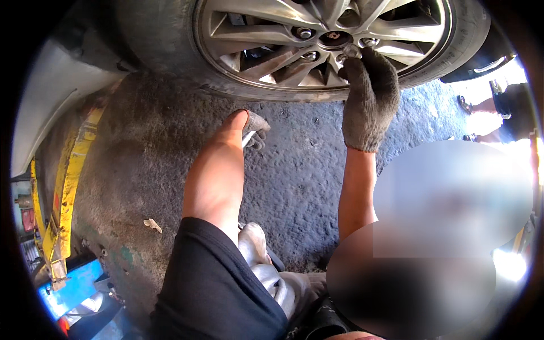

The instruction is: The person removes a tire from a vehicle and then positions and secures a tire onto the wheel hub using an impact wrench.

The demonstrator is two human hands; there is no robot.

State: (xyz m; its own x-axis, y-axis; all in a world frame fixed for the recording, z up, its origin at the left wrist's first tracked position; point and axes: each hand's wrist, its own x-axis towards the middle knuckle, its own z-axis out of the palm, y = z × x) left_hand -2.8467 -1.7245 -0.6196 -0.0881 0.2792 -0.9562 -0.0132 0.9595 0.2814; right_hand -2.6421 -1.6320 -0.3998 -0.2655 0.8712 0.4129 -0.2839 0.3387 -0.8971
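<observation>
Dark floor [300,187] is overhung by the wheel [334,39], where a nut [351,51] seems pinched by the right hand [371,102]; lower, something pale [247,139] seems held by the left hand [258,126]. Through gloves [368,122], the nut could be dropped.

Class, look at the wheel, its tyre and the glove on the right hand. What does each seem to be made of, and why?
Wheel: probably metal alloy, satin silver; light glints off its crisp edges, though any coating is unclear.
Tyre: likely rubber, dark and mostly matt, a thick rounded band.
Right glove: apparently knitted yarn, dull grey-brown; its texture looks woolly, cotton or synthetic.
</observation>
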